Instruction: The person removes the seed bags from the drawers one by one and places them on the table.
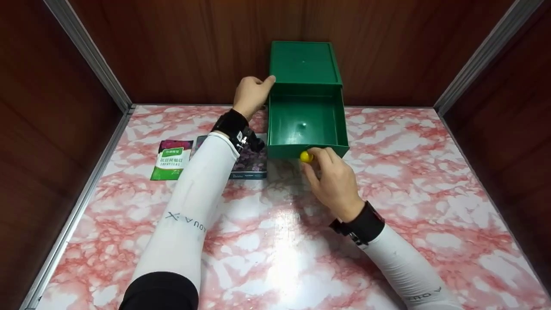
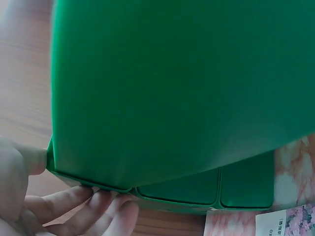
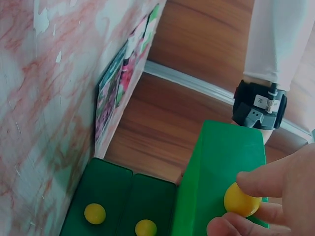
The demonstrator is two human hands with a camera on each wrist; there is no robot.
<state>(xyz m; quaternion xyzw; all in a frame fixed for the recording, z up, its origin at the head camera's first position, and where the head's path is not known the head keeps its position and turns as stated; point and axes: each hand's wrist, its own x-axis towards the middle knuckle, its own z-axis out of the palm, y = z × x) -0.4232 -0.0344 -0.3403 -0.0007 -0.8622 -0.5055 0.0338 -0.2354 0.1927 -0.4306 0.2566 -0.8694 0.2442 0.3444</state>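
Fingers [image 3: 256, 184] and thumb of the right hand [image 1: 333, 178] form a grip pinched on the yellow knob [image 1: 306, 156] at the front of the green drawer [image 1: 306, 125], which stands pulled out of its green box [image 1: 304, 62]. Farther back, the left hand [image 1: 251, 94] presses relaxed fingers against the box's left side. Two packets [image 1: 171, 160] lie on the marbled counter [image 1: 430, 181] beside the left wrist.

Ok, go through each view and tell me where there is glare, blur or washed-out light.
Head view: sharp, with a white glare patch on the marble table between the arms. Left wrist view: the green box fills the frame, soft and featureless, and the left hand is pale and blurred. Right wrist view: the yellow knob is fairly clear; the right hand is overexposed.
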